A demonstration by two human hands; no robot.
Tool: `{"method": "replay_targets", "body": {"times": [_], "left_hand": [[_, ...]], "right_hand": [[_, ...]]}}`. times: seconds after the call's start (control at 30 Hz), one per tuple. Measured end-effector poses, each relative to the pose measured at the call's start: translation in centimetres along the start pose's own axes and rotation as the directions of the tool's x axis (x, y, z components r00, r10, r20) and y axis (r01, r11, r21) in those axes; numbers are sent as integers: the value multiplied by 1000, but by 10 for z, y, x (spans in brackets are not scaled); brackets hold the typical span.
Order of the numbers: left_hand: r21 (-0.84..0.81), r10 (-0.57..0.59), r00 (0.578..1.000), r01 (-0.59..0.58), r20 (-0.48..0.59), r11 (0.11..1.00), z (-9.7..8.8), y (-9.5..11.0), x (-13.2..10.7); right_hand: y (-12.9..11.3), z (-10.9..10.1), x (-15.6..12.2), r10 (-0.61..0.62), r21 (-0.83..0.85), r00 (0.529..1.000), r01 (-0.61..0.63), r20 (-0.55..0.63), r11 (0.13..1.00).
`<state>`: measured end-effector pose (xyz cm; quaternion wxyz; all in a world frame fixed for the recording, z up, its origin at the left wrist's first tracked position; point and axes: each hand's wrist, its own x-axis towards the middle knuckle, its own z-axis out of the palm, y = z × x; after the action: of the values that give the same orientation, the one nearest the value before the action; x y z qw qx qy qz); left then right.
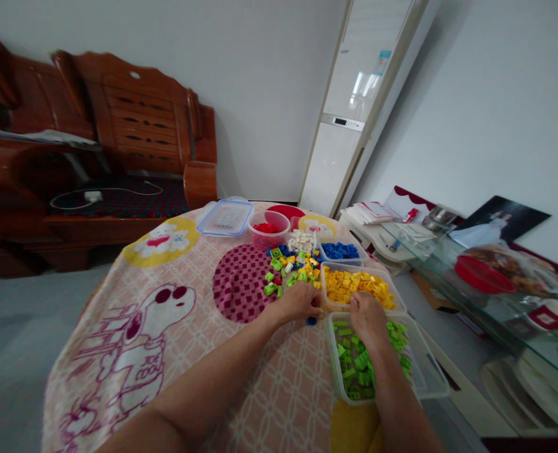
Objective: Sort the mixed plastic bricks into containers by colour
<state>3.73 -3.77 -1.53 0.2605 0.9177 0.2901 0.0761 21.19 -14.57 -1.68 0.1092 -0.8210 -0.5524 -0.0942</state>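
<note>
My left hand (301,303) is closed in a pinch at the near edge of a mixed pile of toy bricks (279,264); a bit of yellow, seemingly a brick, shows at its fingertips. Just below those fingers a dark blue brick (311,321) lies on the cloth. My right hand (368,314) has its fingers curled together at the near rim of the container of yellow bricks (354,286); whatever they hold is hidden. Under the right wrist stands a clear container (334,352) with green bricks (354,362).
Behind the pile are a tub of red bricks (268,229), white bricks (302,240), a box of blue bricks (339,250) and a blue-edged lid (225,218). A patterned cloth (203,377) covers the table. To the right, a glass shelf (467,296) holds a red bowl (484,274).
</note>
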Motion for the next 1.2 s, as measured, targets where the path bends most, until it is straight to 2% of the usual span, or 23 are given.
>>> {"method": "replay_targets", "body": {"times": [0.17,0.3,0.5,0.6,0.7,0.83,0.9,0.97,1.03,1.13,1.2], "left_hand": [[14,20,999,-21,31,1000,-1,4,-1],[-105,54,998,-52,14,993,-1,-4,0],[-361,-29,978,-49,-206,931,-3,-16,7],[-554,-80,958,-89,-274,828,3,-13,11],[-707,-105,958,-119,-265,697,11,-6,14],[-832,-111,963,-151,-245,534,18,-1,16],[-858,-97,966,-163,-239,488,16,-3,17],[-844,-92,966,-162,-241,512,11,-8,17],[-803,-90,973,-121,-211,583,5,-14,15],[-659,-63,991,-31,-119,751,-7,-21,9],[-496,-13,997,-30,-82,868,-14,-23,5]], "right_hand": [[0,1,1,-1,6,1000,1,1,1000],[-1,0,1,9,-8,1000,-9,14,1000],[-3,-2,0,7,-6,1000,-7,17,1000],[-3,-2,0,10,1,1000,-10,13,1000],[-3,-3,0,9,4,1000,-9,23,1000],[-4,-4,0,21,-9,999,-21,34,1000],[-4,-4,0,25,-13,999,-24,39,1000],[-4,-4,0,25,-14,999,-24,42,1000],[-5,-4,0,24,-16,999,-23,43,1000],[-5,-5,0,17,-15,999,-16,38,1000],[-4,-4,0,11,-12,999,-10,35,1000]]}}
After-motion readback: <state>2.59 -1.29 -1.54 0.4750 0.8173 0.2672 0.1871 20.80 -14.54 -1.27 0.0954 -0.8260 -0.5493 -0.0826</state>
